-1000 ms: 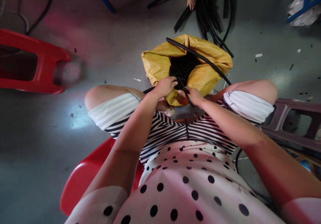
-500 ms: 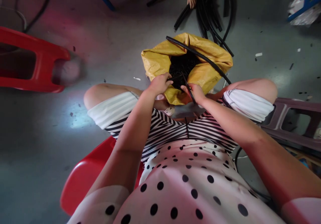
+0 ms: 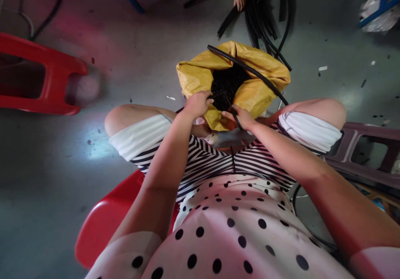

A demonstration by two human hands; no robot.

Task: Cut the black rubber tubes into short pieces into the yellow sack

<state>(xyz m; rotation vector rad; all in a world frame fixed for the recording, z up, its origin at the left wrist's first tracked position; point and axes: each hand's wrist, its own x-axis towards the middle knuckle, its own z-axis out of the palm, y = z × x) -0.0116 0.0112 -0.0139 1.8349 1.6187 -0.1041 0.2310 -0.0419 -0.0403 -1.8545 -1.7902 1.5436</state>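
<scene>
In the head view I have the yellow sack (image 3: 193, 79) with its mouth folded wide and loose black pieces (image 3: 229, 79) lying inside. The left hand (image 3: 196, 105) is over the near left edge of that mouth, its fingers pinching a short black strip (image 3: 218, 95) that sticks out past the fingertips over the opening. At the near right edge I have the right hand (image 3: 243, 118), fingers closed around a slim dark tool (image 3: 239, 124) whose tip points toward the strip's free end; I can't tell whether the two touch. A long black tube (image 3: 250, 68) crosses the sack from its far edge to beyond its right edge. Past the far edge, a co-worker's hand (image 3: 239, 0) is at a bundle of black tubes (image 3: 254, 10).
</scene>
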